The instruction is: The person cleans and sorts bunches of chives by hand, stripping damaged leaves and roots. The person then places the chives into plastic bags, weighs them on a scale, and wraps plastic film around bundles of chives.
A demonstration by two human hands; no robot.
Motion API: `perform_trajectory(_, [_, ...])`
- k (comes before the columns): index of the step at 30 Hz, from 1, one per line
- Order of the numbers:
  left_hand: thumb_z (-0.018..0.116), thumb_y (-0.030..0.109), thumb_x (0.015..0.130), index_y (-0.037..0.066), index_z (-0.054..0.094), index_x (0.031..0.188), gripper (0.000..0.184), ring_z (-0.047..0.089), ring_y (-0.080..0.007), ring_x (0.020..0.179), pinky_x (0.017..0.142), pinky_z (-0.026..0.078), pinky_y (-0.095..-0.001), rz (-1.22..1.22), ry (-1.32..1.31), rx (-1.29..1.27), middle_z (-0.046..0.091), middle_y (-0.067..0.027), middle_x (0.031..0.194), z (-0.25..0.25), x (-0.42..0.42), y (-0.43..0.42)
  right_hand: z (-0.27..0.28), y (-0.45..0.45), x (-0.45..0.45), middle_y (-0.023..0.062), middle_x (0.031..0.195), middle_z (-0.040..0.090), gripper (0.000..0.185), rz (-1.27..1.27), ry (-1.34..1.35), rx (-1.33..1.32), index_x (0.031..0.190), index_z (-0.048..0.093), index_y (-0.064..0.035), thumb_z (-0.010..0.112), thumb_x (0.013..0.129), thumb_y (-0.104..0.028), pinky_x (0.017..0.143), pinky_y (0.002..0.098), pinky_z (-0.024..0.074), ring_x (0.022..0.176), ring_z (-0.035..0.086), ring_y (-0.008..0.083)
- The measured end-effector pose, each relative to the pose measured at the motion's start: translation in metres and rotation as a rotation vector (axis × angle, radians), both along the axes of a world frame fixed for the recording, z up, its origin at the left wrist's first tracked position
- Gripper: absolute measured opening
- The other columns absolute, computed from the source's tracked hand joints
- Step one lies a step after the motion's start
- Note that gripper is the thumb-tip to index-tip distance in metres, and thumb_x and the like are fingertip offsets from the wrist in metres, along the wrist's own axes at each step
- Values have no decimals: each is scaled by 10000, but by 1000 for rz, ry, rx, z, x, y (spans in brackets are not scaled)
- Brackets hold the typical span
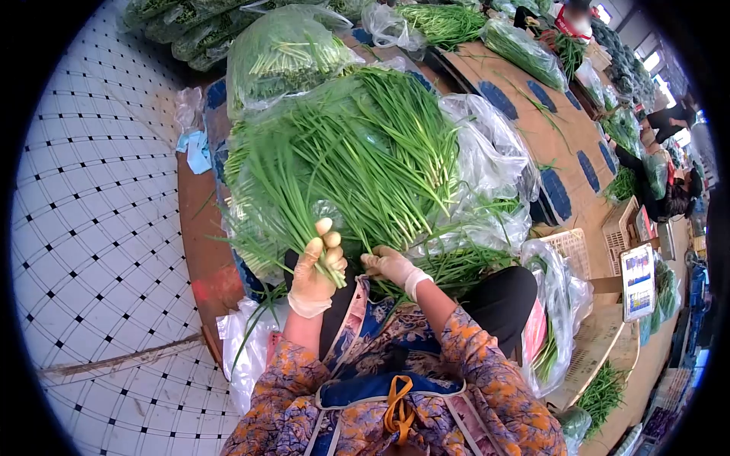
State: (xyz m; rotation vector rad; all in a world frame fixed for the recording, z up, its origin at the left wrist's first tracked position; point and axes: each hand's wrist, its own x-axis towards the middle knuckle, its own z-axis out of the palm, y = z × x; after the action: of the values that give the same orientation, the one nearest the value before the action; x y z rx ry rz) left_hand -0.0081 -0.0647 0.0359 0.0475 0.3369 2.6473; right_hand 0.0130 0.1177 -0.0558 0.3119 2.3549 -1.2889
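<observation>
My left hand (312, 283), in a pale thin glove, is wrapped around a bunch of garlic chives (293, 190), with the cut white ends poking out below the fingers. Just to its right, my gloved right hand (391, 267) has its fingers pinched together on chive stalks at the near edge of the pile. In front of both hands spreads the big heap of garlic chives (365, 144), lying on clear plastic, with most stem ends pointing towards me and to the right. More loose chives (471, 258) lie across my lap beside the right wrist.
A bagged bundle of greens (285, 57) stands behind the heap. Crumpled clear plastic (494, 144) lies to its right. Plastic crates (566, 251) and a printed card (637, 281) are further right. A tiled wall (99, 228) is at left. Other people work at the upper right.
</observation>
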Motion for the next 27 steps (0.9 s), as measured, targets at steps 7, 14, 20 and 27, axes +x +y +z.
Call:
perform_trajectory(7, [552,95,850,10,544,1083,248,574,-188,971,772,484,-289,146,-108,-529,568,-127,1118,-24,0,24,70,5,-4,26,749,632,229,-271,-90,-755,902,588,-49,444,924,-225,556,198,426,584,537,74])
perform_trajectory(14, [558,42,828,20,489,1044,228,589,-195,730,623,511,-306,44,-296,-564,573,-76,841,-27,7,53,79,5,0,13,694,591,264,-105,-101,-518,882,615,-24,542,875,-277,543,228,409,589,509,83])
perform_trajectory(20, [537,11,831,15,447,1089,273,600,-227,830,708,512,-320,133,-292,-532,562,-110,938,-49,9,53,65,-6,4,193,857,616,366,-122,290,-169,950,607,7,530,859,-339,687,365,466,786,594,340])
perform_trajectory(27, [511,-32,821,3,447,1068,258,593,-279,899,780,506,-347,33,-345,-472,561,-110,920,-47,8,50,57,-8,14,196,796,617,305,25,471,59,909,623,6,513,875,-277,617,350,464,698,603,304])
